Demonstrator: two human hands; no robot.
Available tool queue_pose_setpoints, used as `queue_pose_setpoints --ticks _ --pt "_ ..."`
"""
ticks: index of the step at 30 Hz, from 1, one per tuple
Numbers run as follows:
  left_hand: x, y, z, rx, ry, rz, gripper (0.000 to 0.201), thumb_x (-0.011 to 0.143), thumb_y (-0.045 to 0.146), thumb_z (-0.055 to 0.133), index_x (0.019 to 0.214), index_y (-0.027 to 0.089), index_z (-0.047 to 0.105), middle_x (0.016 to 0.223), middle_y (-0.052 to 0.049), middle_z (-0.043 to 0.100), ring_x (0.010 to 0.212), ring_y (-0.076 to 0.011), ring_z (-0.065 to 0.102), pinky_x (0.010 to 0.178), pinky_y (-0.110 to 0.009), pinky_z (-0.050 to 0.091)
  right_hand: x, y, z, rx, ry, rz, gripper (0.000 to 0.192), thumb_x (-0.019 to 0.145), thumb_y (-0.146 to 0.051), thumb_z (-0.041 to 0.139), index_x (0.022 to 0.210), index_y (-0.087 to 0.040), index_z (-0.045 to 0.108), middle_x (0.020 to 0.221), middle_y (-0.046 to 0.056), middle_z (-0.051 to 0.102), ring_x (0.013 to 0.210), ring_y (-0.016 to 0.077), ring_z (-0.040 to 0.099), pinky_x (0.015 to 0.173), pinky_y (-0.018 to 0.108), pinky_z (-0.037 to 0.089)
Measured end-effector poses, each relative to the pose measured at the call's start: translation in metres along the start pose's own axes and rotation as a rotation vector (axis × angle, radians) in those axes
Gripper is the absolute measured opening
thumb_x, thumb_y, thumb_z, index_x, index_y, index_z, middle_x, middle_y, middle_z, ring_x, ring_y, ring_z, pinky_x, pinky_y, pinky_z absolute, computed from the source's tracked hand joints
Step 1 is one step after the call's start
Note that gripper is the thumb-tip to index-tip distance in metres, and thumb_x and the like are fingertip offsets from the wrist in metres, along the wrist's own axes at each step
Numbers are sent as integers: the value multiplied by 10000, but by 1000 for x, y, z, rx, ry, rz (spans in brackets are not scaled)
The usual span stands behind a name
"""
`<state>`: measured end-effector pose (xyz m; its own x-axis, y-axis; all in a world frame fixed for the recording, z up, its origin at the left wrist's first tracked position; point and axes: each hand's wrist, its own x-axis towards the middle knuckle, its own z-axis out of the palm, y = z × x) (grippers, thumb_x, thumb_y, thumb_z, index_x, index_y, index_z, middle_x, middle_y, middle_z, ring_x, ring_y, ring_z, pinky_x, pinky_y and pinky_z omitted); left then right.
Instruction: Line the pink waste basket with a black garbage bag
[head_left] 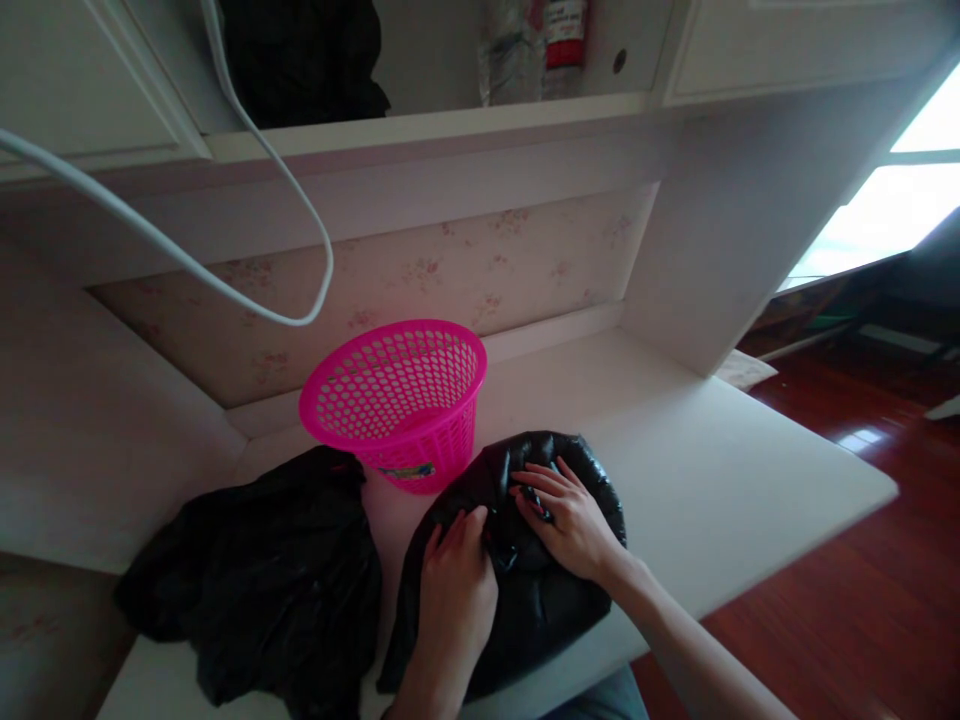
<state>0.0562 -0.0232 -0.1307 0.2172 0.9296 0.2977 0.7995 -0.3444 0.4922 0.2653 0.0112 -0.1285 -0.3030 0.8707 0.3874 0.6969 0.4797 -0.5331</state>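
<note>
Both hands rest on a black plastic bag at the desk's front edge. The left hand pinches a fold; the right hand presses down, fingers spread. A pink basket stands just behind, and a second black bag lies toward the left edge.

Both your hands sit low in the frame's centre, palms down. Your left hand curls its fingers inward; your right hand lies spread, its forearm running to the lower right.
</note>
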Motion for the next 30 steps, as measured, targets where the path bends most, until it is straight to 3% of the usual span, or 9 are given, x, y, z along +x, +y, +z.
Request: queue_pose_setpoints --ticks 6,11,16,19,21,22,25,28,30 --pt "15 6 -26 -241 -76 -55 356 990 138 441 1259 209 664 1178 -112 797 1119 -299 760 966 -447 595 17 3 -15 74 128 82 371 1071 -438 462 1114 -258 784 1279 56 759 1218 268 683 1176 540 446" --pt "26 17 -45 -514 -94 -47 325 1049 341 440 1249 224 667 1290 -95 752 1272 -235 681 1099 -364 524 38 10 -54 119 397 345 557 1026 -622 430 1103 -193 776 1133 148 726 1051 310 667 968 501 524" --pt "39 40 -37 -728 -84 -146 394 1026 464 500 1252 204 690 1301 -106 746 1320 -257 645 1159 -386 478 62 5 -91 286 422 518 719 992 -753 352 1154 -191 769 843 80 680 802 247 661 751 406 556" --pt "46 48 -28 -820 -50 -238 446 1040 508 462 1256 191 689 1305 -131 742 1335 -283 630 1175 -433 454 59 -11 -98 418 383 529 778 901 -807 486 1322 -184 686 936 77 715 731 214 681 631 343 571" --pt "47 49 -25 -871 -32 -302 500 1028 564 465 1237 166 684 1293 -164 742 1331 -320 630 1167 -479 456 42 -23 -93 532 420 529 926 801 -782 656 1518 -217 503 1233 105 712 872 221 731 742 342 619" --pt "46 47 -25 -895 -29 -325 525 1009 593 490 1221 152 679 1284 -180 742 1324 -341 633 1156 -499 463 28 -29 -88 634 470 547 1019 754 -724 755 1583 -247 402 1413 118 641 1001 236 733 846 351 624" --pt "39 37 -28 -968 -56 -338 582 929 646 593 1193 132 667 1277 -200 744 1300 -370 649 1129 -513 491 -22 -39 -61 757 593 733 952 754 -663 808 1545 -272 450 1564 133 538 1216 294 682 982 390 605" --pt "26 21 -29 -1037 -152 -289 589 947 599 613 1327 148 624 1428 -177 673 1390 -334 586 1194 -489 436 -72 -37 -27 757 480 773 885 827 -635 760 1577 -320 411 1596 128 517 1423 355 549 1118 507 532" --pt "16 12 -23 -1034 -211 -266 639 968 522 629 1490 173 512 1584 -158 542 1496 -308 471 1266 -499 336 -94 -34 -7 677 368 731 855 887 -621 701 1617 -374 333 1648 103 460 1516 353 445 1198 579 438"
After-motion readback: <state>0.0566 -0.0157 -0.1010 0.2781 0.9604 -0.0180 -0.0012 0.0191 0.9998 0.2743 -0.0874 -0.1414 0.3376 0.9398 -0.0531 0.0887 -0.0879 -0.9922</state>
